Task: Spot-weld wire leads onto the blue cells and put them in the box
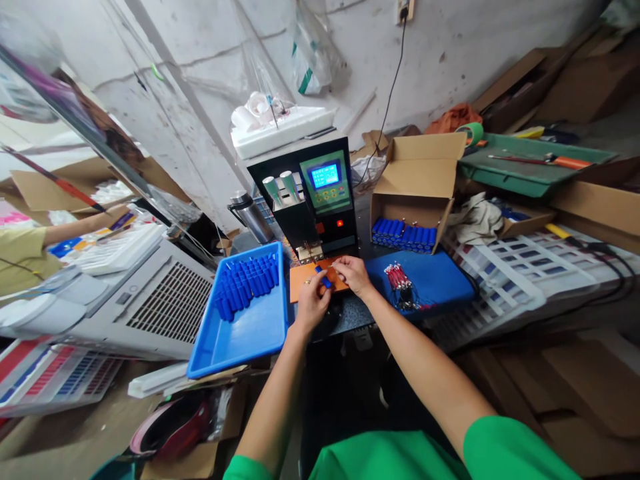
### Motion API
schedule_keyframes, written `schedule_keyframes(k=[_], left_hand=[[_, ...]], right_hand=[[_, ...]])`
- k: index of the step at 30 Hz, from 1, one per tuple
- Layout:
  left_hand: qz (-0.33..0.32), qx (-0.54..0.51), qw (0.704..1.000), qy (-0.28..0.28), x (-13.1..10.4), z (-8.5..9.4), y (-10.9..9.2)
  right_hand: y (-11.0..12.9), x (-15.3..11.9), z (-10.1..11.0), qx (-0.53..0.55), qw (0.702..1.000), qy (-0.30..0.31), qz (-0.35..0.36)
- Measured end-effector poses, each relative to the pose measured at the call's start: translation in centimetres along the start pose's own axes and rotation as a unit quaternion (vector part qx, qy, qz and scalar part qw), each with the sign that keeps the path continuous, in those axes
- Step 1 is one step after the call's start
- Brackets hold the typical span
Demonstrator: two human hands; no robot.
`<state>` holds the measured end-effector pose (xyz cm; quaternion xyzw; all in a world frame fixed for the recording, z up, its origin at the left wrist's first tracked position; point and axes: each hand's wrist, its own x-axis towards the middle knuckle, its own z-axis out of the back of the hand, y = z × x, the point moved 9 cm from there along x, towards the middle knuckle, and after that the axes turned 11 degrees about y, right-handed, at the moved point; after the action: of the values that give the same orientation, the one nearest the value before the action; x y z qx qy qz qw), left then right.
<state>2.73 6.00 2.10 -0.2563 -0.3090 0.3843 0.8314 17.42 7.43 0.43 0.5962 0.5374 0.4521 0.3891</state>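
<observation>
My left hand (312, 300) is closed on a blue cylindrical battery cell (325, 281), one end of it pointing toward the welding tips (313, 253) of a black spot welder (327, 230). Just right of the cell, my right hand (354, 275) is pinched together; whatever small thing lies between its fingertips is too small to name. Both hands are over an orange board (299, 283) at the foot of the machine. Red and black wire leads (397, 279) lie bundled on a blue pad (440, 275) beside my right forearm.
A blue tray (255, 333) with rows of blue cells stands at left. An open cardboard box (423, 168) of similar cells is at back right. Behind the tray is a steel flask (254, 217); farther left, a grey air cooler (163, 303) and another person's arm (75, 230).
</observation>
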Motion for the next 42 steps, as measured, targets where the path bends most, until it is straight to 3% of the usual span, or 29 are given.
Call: schedule_keyframes(k=[5, 9, 14, 20, 29, 42], left_hand=[[0.040, -0.097, 0.994, -0.033, -0.1, 0.6, 0.6], [0.080, -0.115, 0.987, -0.073, 0.1, 1.7, 1.2], [0.091, -0.102, 0.990, -0.039, 1.2, 1.5, 1.7], [0.077, -0.080, 0.993, -0.041, 2.2, 1.4, 1.8], [0.099, -0.114, 0.988, -0.040, 1.6, 0.5, 3.0], [0.122, -0.067, 0.989, -0.051, 1.3, 0.8, 2.8]], right_hand=[[-0.4, 0.3, 0.2, 0.000, 1.000, -0.013, -0.002], [-0.7, 0.5, 0.2, 0.020, 1.000, -0.009, -0.003], [-0.8, 0.7, 0.1, 0.014, 1.000, -0.008, -0.005], [-0.8, 1.0, -0.1, 0.001, 1.000, -0.010, -0.005], [-0.9, 1.2, -0.5, -0.032, 0.999, -0.016, -0.035], [-0.5, 1.9, -2.3, -0.120, 0.992, -0.014, -0.031]])
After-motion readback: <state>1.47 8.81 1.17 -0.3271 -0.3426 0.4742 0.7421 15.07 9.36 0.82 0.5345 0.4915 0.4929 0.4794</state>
